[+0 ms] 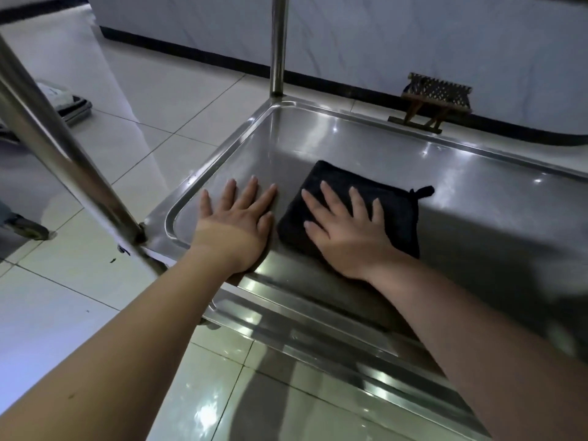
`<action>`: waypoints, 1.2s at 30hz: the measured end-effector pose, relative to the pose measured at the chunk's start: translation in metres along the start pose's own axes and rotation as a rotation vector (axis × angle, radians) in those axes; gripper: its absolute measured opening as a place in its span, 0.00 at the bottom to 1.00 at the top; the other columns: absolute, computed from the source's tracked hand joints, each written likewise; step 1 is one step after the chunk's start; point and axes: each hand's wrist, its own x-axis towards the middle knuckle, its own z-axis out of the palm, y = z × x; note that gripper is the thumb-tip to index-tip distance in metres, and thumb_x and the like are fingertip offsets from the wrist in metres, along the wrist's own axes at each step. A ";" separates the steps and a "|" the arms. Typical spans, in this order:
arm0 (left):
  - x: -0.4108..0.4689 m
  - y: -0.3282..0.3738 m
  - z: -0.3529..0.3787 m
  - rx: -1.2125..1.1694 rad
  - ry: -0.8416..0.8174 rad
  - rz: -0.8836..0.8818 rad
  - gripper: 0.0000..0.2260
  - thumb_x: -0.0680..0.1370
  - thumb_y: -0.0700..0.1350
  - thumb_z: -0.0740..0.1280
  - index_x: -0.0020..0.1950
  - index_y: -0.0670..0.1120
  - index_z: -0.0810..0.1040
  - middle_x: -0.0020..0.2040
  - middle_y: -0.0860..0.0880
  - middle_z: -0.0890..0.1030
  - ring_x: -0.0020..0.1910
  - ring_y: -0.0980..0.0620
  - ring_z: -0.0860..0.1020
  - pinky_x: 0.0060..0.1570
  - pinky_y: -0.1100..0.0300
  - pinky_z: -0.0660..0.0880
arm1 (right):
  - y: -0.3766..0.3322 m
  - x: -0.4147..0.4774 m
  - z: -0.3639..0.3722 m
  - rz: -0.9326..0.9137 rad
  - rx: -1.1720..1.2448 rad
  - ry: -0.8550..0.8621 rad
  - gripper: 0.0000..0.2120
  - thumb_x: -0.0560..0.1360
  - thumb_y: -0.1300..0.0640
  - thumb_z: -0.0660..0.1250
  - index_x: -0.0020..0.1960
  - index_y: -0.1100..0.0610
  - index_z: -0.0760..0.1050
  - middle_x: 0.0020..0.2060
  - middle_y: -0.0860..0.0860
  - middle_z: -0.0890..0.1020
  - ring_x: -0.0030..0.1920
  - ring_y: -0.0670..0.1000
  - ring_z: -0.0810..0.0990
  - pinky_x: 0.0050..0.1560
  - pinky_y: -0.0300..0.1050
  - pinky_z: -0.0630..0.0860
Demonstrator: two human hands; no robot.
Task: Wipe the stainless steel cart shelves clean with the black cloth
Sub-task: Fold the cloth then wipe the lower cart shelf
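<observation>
Down on the low steel shelf [461, 198] of the cart, both hands are flat. Right hand [346, 230] presses the folded black cloth [394, 214] onto the shelf floor near the left end, fingers straight and spread across the fabric, a small hanging loop poking out at the cloth's far right corner. Left hand [237, 227] lies just beside it, palm on bare metal, fingers splayed toward the corner, two cart posts [277, 46] rising nearby, tiled floor [152, 100] beyond.
</observation>
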 end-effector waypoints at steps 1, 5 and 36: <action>0.000 0.000 0.000 -0.001 -0.005 -0.003 0.23 0.82 0.57 0.39 0.77 0.65 0.38 0.80 0.55 0.39 0.78 0.47 0.38 0.73 0.38 0.36 | -0.008 -0.023 0.008 -0.037 -0.017 -0.003 0.26 0.78 0.36 0.37 0.75 0.33 0.35 0.77 0.40 0.35 0.77 0.57 0.33 0.72 0.65 0.31; 0.000 -0.002 0.001 -0.017 -0.008 -0.006 0.23 0.81 0.58 0.39 0.76 0.66 0.38 0.79 0.56 0.39 0.78 0.47 0.38 0.73 0.38 0.35 | -0.016 -0.064 0.019 -0.125 -0.078 0.004 0.29 0.73 0.33 0.33 0.73 0.31 0.32 0.76 0.38 0.34 0.76 0.56 0.32 0.71 0.65 0.30; -0.001 -0.003 0.003 -0.023 -0.001 0.009 0.26 0.73 0.66 0.33 0.73 0.72 0.37 0.79 0.57 0.40 0.78 0.48 0.39 0.72 0.37 0.36 | 0.027 0.028 -0.012 0.015 -0.019 0.092 0.24 0.80 0.34 0.41 0.75 0.29 0.42 0.78 0.37 0.43 0.78 0.54 0.40 0.74 0.63 0.36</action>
